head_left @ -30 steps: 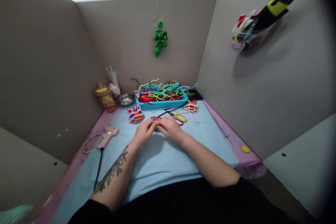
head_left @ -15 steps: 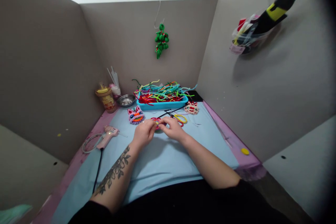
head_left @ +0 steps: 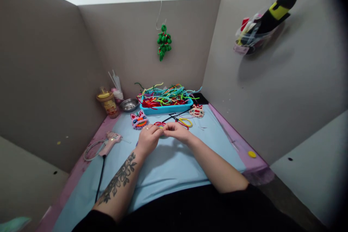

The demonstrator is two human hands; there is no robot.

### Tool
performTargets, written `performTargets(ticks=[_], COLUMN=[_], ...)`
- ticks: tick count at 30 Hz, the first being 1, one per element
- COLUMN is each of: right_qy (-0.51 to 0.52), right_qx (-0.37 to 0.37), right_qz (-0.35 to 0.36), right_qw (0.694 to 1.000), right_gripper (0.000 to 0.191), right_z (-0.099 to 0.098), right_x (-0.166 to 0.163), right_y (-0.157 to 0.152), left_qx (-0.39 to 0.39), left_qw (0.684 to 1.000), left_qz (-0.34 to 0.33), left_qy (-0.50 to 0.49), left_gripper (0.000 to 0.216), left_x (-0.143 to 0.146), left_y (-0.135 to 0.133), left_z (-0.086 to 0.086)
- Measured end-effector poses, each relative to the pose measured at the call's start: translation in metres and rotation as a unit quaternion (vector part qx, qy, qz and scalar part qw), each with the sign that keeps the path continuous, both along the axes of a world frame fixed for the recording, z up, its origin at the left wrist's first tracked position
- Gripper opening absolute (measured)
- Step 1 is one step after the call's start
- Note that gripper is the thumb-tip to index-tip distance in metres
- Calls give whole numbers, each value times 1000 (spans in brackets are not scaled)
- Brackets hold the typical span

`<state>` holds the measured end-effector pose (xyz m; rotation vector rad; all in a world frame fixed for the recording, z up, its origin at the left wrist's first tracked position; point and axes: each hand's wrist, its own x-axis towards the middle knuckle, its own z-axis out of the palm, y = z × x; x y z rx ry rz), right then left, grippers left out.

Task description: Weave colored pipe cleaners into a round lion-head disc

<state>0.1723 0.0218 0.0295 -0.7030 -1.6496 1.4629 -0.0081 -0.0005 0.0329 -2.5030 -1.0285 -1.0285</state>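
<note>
My left hand (head_left: 150,138) and my right hand (head_left: 177,131) meet over the middle of the table, fingers pinched closed. Between the fingertips shows a small pipe-cleaner piece (head_left: 161,127) with a yellowish bit; the fingers cover most of it. Just behind it are red loops (head_left: 160,123), and I cannot tell whether they are joined to it. Scissors (head_left: 186,121) with yellow and red handles lie beyond my right hand. Past my left hand sits a lilac animal face (head_left: 139,120) with an orange mouth. A cream and red animal face (head_left: 197,111) lies farther right.
A blue tray (head_left: 166,109) heaped with coloured pipe cleaners stands at the back. Left of it are a metal bowl (head_left: 129,105) and a lidded cup (head_left: 108,103). A pink glue gun (head_left: 111,143) with its cord lies at left. Grey partitions (head_left: 187,43) enclose the table.
The view has shifted slightly. My fingertips remain together, with the right fingers slightly more bunched and the left hand turned a little. A purple tip now shows beside my left wrist.
</note>
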Motion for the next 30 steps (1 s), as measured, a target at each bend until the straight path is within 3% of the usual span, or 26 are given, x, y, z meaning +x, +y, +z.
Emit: performTargets(ticks=[9,16,20,23,26,28,30], right_qy=[-33,-25,-46,-85,-133,-165,-199], right_qx=[3,-27,4,80,242,365,461], right_qz=[-2,-15,-47,-90,-135,-152,-169], right_qw=[999,999,998,989,951,904,848], right_gripper=[35,37,33,23,12,13,17], right_z=[-7,2,4,1,-2,-5,-6], right_x=[-1,1,0,-2,-3,-2,-1], right_y=[4,-1,-3,-3,-3,-4,-5], left_qx=[25,67,51,-28,-153,-267,-382], left_qw=[999,996,997,1000,983,944,882], left_qz=[14,8,12,12,9,-2,-27], left_qy=[45,64,51,-9,-104,-192,-277], left_gripper=[23,22,19,18,19,22,24], left_x=[-5,-3,-1,0,3,5,7], left_y=[3,1,-1,-3,-2,0,2], left_z=[-5,-3,-1,-1,0,1,2])
